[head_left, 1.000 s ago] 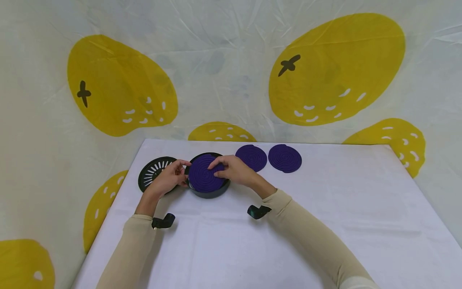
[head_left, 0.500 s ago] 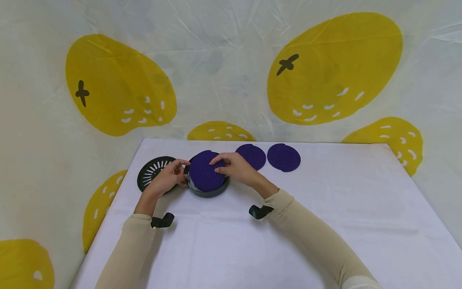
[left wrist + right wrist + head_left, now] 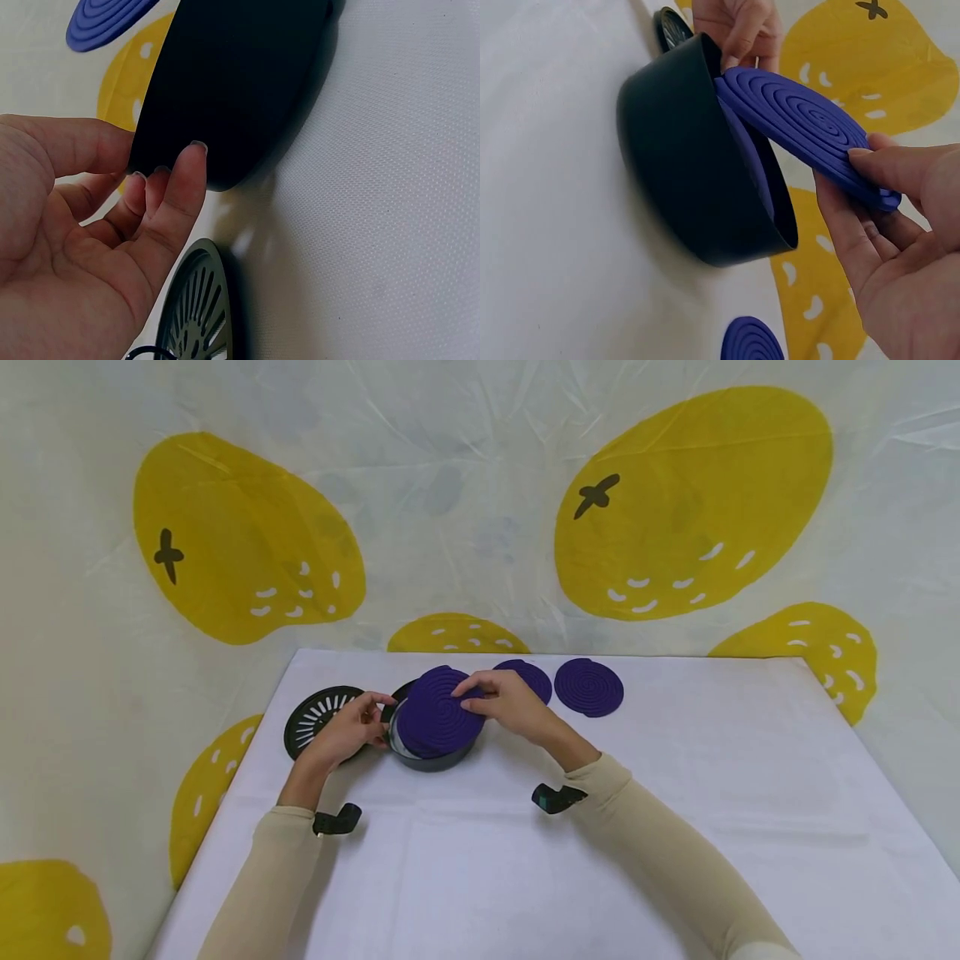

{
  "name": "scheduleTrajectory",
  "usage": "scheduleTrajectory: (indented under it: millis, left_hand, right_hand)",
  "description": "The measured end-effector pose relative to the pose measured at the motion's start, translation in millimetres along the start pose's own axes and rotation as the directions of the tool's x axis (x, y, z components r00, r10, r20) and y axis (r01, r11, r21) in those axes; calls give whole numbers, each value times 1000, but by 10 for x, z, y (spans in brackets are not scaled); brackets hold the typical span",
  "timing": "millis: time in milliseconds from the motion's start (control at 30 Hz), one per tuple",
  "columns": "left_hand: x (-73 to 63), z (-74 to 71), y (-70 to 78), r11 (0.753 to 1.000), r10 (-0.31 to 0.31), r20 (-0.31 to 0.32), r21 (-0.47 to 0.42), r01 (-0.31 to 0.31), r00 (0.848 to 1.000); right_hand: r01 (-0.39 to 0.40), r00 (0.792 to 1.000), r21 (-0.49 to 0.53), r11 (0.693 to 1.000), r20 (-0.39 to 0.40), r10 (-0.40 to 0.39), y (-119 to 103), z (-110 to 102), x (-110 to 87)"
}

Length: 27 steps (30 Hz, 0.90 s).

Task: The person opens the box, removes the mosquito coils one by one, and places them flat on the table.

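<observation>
the right hand (image 3: 510, 706) pinches one purple spiral coil (image 3: 437, 718) by its edge, thumb on top and fingers beneath, tilted at the mouth of one round dark tin (image 3: 431, 764). a second coil (image 3: 754, 161) sits inside the tin, partly hidden. the left hand (image 3: 345, 731) grips the tin's side with bent fingers. on the white tabletop (image 3: 480, 877), a third coil (image 3: 534, 677) lies partly behind the right hand, a fourth coil (image 3: 588, 687) just beside it; one slotted black lid (image 3: 306, 727) lies left of the tin.
</observation>
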<state>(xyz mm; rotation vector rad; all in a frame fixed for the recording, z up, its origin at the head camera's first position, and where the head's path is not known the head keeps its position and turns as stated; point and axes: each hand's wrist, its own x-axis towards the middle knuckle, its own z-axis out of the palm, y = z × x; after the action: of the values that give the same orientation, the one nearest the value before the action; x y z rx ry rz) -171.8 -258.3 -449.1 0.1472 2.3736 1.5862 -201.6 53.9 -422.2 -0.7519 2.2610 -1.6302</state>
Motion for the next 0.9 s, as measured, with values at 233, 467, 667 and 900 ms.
scheduleTrajectory:
  millis: [233, 467, 667, 900]
  left_hand:
    - [-20, 15, 35, 1000, 8, 1, -14, -8, 1000]
    - [11, 1, -24, 1000, 14, -6, 7, -14, 1000]
    - [5, 15, -18, 1000, 17, -3, 3, -17, 1000]
    - [-9, 31, -31, 1000, 14, -4, 4, -14, 1000]
  right_hand:
    - [-10, 1000, 17, 1000, -25, 11, 8, -132, -110]
    - [-8, 997, -7, 1000, -71, 7, 69, -304, -250]
    - [-24, 994, -14, 1000, -111, 22, 106, -447, -387]
    - [-71, 989, 28, 997, -129, 74, 145, -577, -509]
